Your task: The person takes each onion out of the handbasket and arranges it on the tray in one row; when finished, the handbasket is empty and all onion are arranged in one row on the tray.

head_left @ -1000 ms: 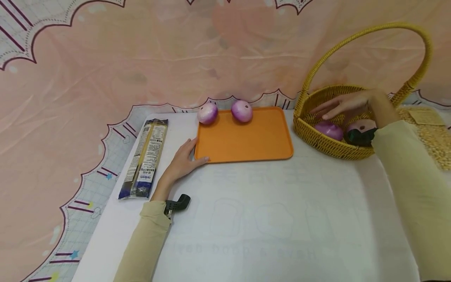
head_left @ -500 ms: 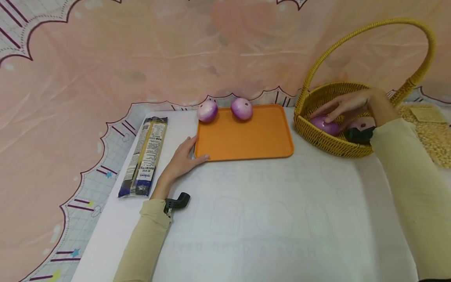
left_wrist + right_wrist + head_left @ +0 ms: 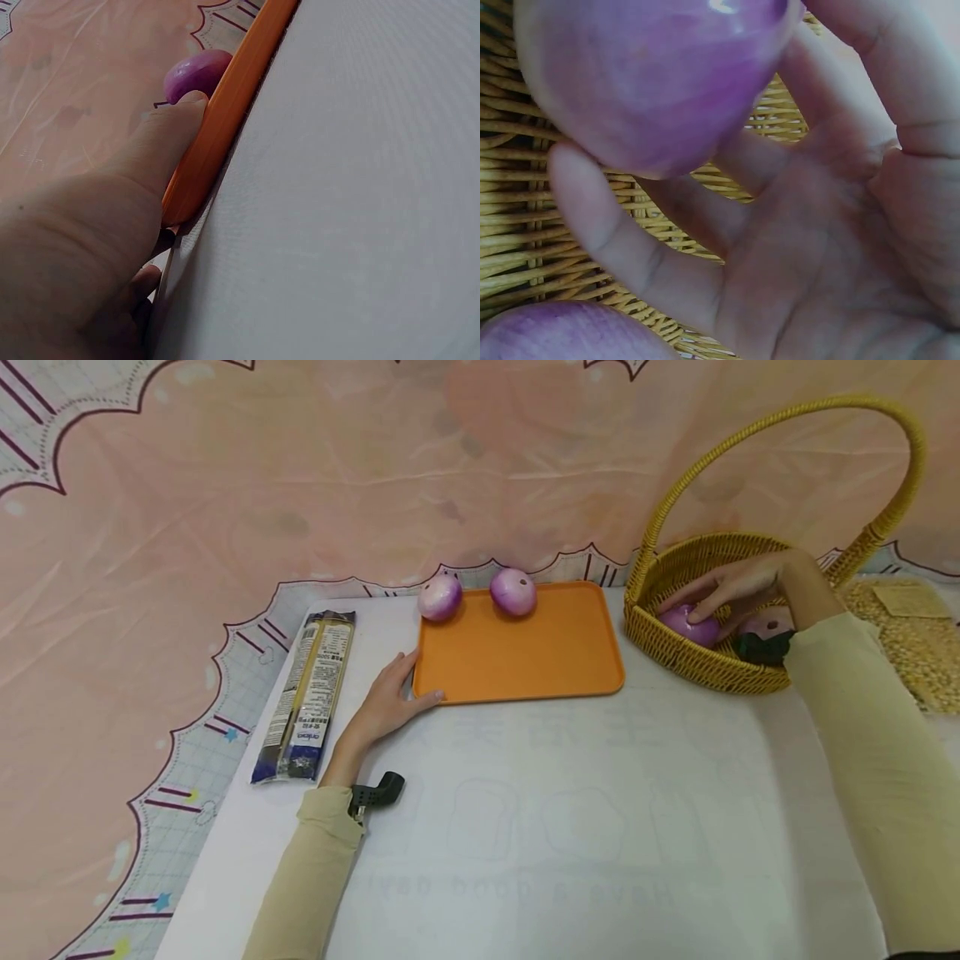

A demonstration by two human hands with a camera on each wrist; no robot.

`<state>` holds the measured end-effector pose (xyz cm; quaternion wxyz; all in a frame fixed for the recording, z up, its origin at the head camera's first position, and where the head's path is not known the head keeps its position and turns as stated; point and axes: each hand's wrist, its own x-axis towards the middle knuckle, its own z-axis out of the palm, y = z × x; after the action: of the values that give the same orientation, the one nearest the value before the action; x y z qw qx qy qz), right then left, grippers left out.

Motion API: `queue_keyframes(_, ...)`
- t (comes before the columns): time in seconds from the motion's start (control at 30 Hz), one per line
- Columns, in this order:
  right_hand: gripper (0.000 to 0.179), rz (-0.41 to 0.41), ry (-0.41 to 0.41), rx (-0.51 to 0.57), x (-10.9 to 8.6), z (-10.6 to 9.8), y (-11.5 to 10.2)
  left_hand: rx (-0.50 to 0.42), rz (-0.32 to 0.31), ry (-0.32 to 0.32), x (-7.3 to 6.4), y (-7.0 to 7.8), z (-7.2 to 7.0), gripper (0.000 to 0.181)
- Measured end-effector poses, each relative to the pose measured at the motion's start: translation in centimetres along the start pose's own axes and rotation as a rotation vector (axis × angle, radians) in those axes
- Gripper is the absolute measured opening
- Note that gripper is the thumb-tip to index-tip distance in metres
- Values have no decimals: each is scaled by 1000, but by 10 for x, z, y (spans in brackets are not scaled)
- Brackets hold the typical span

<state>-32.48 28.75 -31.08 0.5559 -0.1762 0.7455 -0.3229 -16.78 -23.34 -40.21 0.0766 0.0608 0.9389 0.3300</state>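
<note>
My right hand (image 3: 742, 583) is inside the yellow wicker basket (image 3: 678, 664), with thumb and fingers around a purple onion (image 3: 690, 625). In the right wrist view that onion (image 3: 652, 82) is among the curved fingers, with woven basket wall behind it. A second basket onion (image 3: 574, 334) shows at the lower left there. My left hand (image 3: 386, 700) rests at the near left corner of an orange tray (image 3: 525, 652), thumb along its front edge and fingers at its left side. Two purple onions, one (image 3: 440, 597) at the tray's far left corner and another (image 3: 513, 592), sit by its back rim.
A long packet of noodles (image 3: 306, 697) lies left of the left hand. Grainy beige material (image 3: 922, 652) lies right of the basket. The basket's tall handle (image 3: 825, 406) arches over the right hand. A patterned pink cloth (image 3: 360, 477) hangs behind the white table (image 3: 585, 827).
The right hand has lowered onto the basket onion and taken hold of it; the onion has shifted slightly left and up. The left hand and tray have stayed in place.
</note>
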Motion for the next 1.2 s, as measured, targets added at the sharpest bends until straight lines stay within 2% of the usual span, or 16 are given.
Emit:
queue_keyframes(0.2,45,-1,22,9,-1,0,0,-1,13,3,-1,1,-1,90)
queue_keyframes(0.43,51,-35,45,36,0,4,0,-1,17,3,-1,-1,0,90)
queue_keyframes(0.57,46,-107,96,-11,-9,3,-1,-3,11,2,-1,-1,1,90)
queue_keyframes(0.7,44,-220,149,-67,-24,3,-2,-5,17,12,-1,-1,0,90)
queue_keyframes(0.8,44,-317,190,-115,-31,8,-1,-8,15,8,-1,-1,-1,90)
queue_keyframes(0.9,44,-368,198,-136,-33,15,-4,-6,14,3,-1,-1,-2,91)
queue_keyframes(1.03,43,-406,170,-166,-31,27,-21,-8,6,5,-2,-2,-4,90)
queue_keyframes(1.2,46,-499,173,-310,-25,42,-46,-13,15,11,-2,-3,-4,89)
